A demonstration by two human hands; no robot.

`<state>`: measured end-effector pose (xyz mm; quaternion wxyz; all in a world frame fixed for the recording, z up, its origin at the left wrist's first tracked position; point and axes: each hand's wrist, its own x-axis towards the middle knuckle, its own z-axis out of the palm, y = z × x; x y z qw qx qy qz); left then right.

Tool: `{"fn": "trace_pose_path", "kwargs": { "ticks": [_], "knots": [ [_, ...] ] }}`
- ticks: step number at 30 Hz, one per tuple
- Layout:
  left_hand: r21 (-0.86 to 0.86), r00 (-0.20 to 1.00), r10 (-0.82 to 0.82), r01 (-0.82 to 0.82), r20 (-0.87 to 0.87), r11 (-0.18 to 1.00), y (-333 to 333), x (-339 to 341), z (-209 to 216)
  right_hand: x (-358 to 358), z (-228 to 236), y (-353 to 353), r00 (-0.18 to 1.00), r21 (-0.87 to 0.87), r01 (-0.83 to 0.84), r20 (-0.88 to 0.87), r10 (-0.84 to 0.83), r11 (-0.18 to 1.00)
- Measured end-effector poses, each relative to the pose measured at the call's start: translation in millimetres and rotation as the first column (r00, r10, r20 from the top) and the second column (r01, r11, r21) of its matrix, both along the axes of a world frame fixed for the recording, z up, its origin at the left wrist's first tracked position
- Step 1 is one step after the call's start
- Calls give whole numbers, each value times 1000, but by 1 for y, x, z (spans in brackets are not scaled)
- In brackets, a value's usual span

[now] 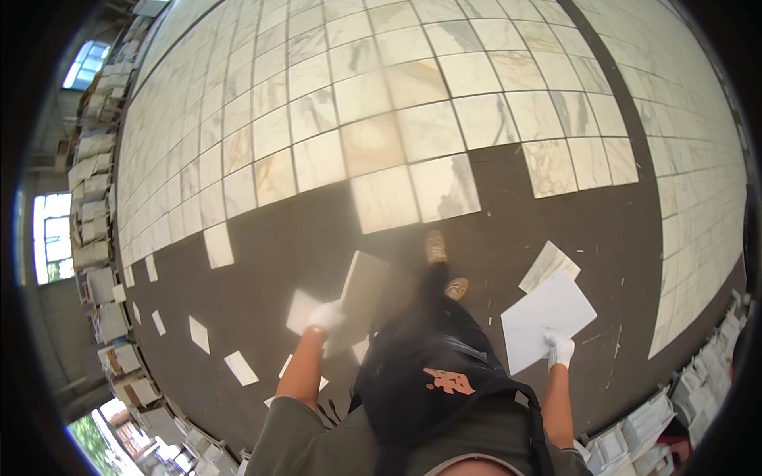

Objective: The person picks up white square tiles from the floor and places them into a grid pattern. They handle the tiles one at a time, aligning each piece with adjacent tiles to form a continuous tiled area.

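My left hand (325, 317), in a white glove, is closed on the side of a square stone tile (367, 293), held tilted with its pale edge up. A smaller pale piece (300, 311) shows behind that hand; whether I hold it too I cannot tell. My right hand (560, 349), gloved as well, grips the lower right edge of a plain white square slab (546, 316). Partly hidden beyond the slab is a veined marble tile (546, 263). Just ahead of my feet, a laid tile (385, 200) with faint veins juts out from the rows.
Rows of veined marble tiles (357, 99) cover the dark floor (278, 238) ahead, with a separate field (690, 198) at the right. Loose tiles (199, 335) are scattered at the left. Stacked slabs (95, 238) line the left wall, and more (651, 420) stand at the lower right.
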<state>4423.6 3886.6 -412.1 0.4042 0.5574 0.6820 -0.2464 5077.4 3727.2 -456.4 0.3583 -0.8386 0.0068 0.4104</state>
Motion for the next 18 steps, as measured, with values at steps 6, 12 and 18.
{"fn": "trace_pose_path", "kwargs": {
  "ticks": [6,12,18],
  "knots": [
    [-111,995,-26,15,-94,994,36,49,-47,33,-35,139,987,191,18,-159,13,981],
    [-226,965,-36,-25,-259,974,57,87,-51,43,-140,261,973,148,53,-232,-17,988],
    [-63,945,281,-294,-167,954,64,140,-64,54,-278,366,972,329,-79,-186,146,941]
  ]
}}
